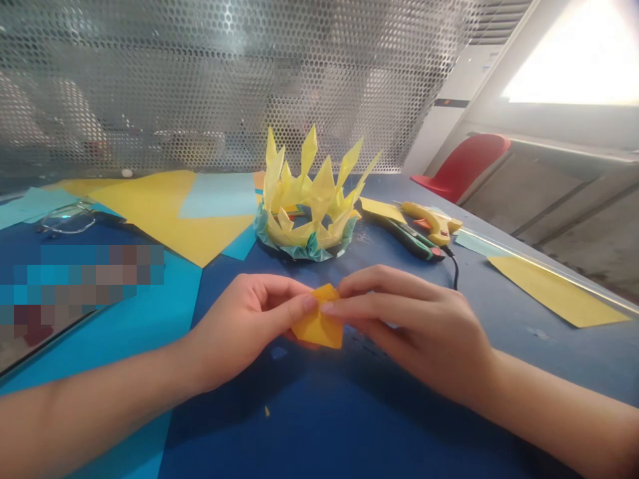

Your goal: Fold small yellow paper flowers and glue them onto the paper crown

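A small folded piece of orange paper (318, 324), creased into a rough diamond, sat just below the middle of the frame, pinched by fingertips from both sides.

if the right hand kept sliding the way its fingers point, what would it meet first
The right hand points left across the table, so it would first meet the left hand, whose fingertips pinch the same orange folded paper.

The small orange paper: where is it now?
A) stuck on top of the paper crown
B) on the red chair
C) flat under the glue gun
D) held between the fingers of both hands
D: the left hand and the right hand pinch the orange paper from each side, in front of the paper crown.
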Tool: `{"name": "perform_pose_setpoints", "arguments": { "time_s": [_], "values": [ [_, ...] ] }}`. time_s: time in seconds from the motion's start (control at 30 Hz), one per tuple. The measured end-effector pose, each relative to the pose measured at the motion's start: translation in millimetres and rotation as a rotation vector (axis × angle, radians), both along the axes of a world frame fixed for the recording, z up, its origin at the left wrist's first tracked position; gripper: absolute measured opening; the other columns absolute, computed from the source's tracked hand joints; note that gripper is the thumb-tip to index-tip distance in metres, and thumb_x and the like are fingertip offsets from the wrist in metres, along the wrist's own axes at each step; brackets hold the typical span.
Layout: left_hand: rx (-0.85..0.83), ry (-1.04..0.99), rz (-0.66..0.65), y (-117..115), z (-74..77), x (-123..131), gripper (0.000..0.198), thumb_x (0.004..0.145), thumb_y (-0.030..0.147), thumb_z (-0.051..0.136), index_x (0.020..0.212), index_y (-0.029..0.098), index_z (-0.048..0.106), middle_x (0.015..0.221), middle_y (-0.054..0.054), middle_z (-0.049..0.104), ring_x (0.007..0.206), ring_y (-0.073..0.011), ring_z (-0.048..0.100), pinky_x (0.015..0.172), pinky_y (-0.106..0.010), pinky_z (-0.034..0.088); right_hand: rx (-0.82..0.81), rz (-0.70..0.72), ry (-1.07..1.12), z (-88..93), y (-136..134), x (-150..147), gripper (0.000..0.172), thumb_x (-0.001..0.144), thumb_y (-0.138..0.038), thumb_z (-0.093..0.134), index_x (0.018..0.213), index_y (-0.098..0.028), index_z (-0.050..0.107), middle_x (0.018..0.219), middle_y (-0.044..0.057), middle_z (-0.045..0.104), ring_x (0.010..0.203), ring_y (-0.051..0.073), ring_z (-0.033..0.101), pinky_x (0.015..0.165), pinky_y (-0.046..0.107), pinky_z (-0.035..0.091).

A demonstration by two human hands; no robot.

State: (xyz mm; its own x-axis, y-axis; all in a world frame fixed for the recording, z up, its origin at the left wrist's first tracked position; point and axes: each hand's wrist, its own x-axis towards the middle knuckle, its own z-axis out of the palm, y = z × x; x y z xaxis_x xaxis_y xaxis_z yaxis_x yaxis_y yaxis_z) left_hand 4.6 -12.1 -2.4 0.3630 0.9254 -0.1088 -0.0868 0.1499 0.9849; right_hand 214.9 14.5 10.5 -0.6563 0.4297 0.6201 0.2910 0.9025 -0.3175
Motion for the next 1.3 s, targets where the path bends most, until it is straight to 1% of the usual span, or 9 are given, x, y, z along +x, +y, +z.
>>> {"name": "perform_pose_setpoints", "arguments": {
  "time_s": [0.13, 0.33, 0.47, 0.63, 0.77, 0.93, 1.13, 1.23, 1.3],
  "values": [
    [0.061, 0.09, 0.019, -4, 0.5, 0, 0.012, 0.085, 0.033, 0.068, 0.09, 0.029, 0.079, 0.074, 0.006, 0.075, 0.068, -0.0059, 0.064, 0.063, -0.009, 0.049, -0.201, -0.009, 0.077, 2.8, 0, -6, 0.008, 0.082, -0.012, 0.069, 0.083, -0.018, 0.075, 0.084, 0.002, 0.07, 0.07, 0.008, 0.067, 0.07, 0.014, 0.055],
    [0.081, 0.115, 0.047, -5, 1.5, 1, 0.017, 0.086, 0.037, 0.067, 0.08, 0.025, 0.075, 0.074, 0.005, 0.073, 0.069, -0.0082, 0.064, 0.064, -0.013, 0.048, -0.463, -0.083, 0.134, 4.3, -3, -13, 0.012, 0.076, -0.009, 0.07, 0.078, -0.02, 0.075, 0.074, 0.0, 0.073, 0.067, 0.011, 0.068, 0.062, 0.019, 0.056],
    [0.054, 0.118, 0.038, -4, 1.9, 2, 0.017, 0.081, 0.038, 0.071, 0.074, 0.022, 0.072, 0.071, 0.005, 0.069, 0.067, -0.0086, 0.059, 0.061, -0.014, 0.045, -0.535, -0.099, 0.167, 3.9, -5, -14, 0.011, 0.075, -0.008, 0.068, 0.073, -0.019, 0.07, 0.073, 0.0, 0.071, 0.067, 0.012, 0.066, 0.063, 0.022, 0.055],
    [0.056, 0.121, 0.019, -4, -0.5, 3, 0.024, 0.08, 0.043, 0.071, 0.078, 0.02, 0.067, 0.077, 0.002, 0.068, 0.073, -0.0125, 0.06, 0.066, -0.021, 0.046, -0.455, -0.035, 0.186, 2.0, -4, -14, 0.012, 0.076, -0.008, 0.069, 0.077, -0.019, 0.068, 0.077, 0.001, 0.069, 0.07, 0.012, 0.064, 0.066, 0.023, 0.055],
    [0.089, 0.152, 0.036, -5, 0.3, 2, 0.026, 0.082, 0.044, 0.069, 0.075, 0.02, 0.063, 0.073, 0.004, 0.062, 0.069, -0.0103, 0.055, 0.062, -0.019, 0.044, -0.365, -0.017, 0.191, 0.2, -4, -13, 0.009, 0.08, -0.01, 0.069, 0.077, -0.019, 0.067, 0.084, 0.002, 0.068, 0.074, 0.011, 0.065, 0.068, 0.022, 0.056],
    [0.015, 0.027, 0.002, -4, 2.2, 3, 0.015, 0.081, 0.035, 0.072, 0.085, 0.021, 0.068, 0.08, 0.003, 0.069, 0.076, -0.0109, 0.064, 0.068, -0.018, 0.05, -0.152, 0.009, 0.118, -0.2, -5, -9, 0.015, 0.082, -0.005, 0.065, 0.083, -0.02, 0.069, 0.095, 0.003, 0.066, 0.082, 0.01, 0.066, 0.075, 0.02, 0.056],
    [0.019, -0.053, 0.143, 0, -0.1, 2, 0.018, 0.077, 0.022, 0.076, 0.075, 0.02, 0.059, 0.073, 0.006, 0.064, 0.071, -0.0074, 0.061, 0.064, -0.014, 0.049, 0.013, 0.038, 0.019, -3.4, -4, -6, 0.024, 0.088, -0.005, 0.054, 0.096, -0.02, 0.071, 0.108, 0.009, 0.058, 0.098, 0.016, 0.061, 0.087, 0.029, 0.054],
    [0.012, -0.045, 0.214, 0, -0.7, 1, 0.015, 0.078, 0.018, 0.073, 0.089, 0.022, 0.063, 0.083, 0.005, 0.066, 0.081, -0.0097, 0.062, 0.067, -0.015, 0.05, 0.041, 0.041, -0.018, -4.4, -4, -7, 0.012, 0.085, -0.019, 0.067, 0.096, -0.021, 0.071, 0.11, 0.01, 0.056, 0.102, 0.019, 0.06, 0.094, 0.034, 0.051],
    [0.002, -0.041, 0.197, 0, -0.6, 2, 0.019, 0.079, 0.017, 0.071, 0.097, 0.022, 0.066, 0.09, 0.002, 0.069, 0.085, -0.0116, 0.064, 0.069, -0.017, 0.051, 0.06, 0.016, -0.025, -5.1, -4, -7, 0.012, 0.082, -0.02, 0.071, 0.094, -0.022, 0.072, 0.11, 0.009, 0.055, 0.103, 0.019, 0.059, 0.096, 0.034, 0.05]
  ]
}}
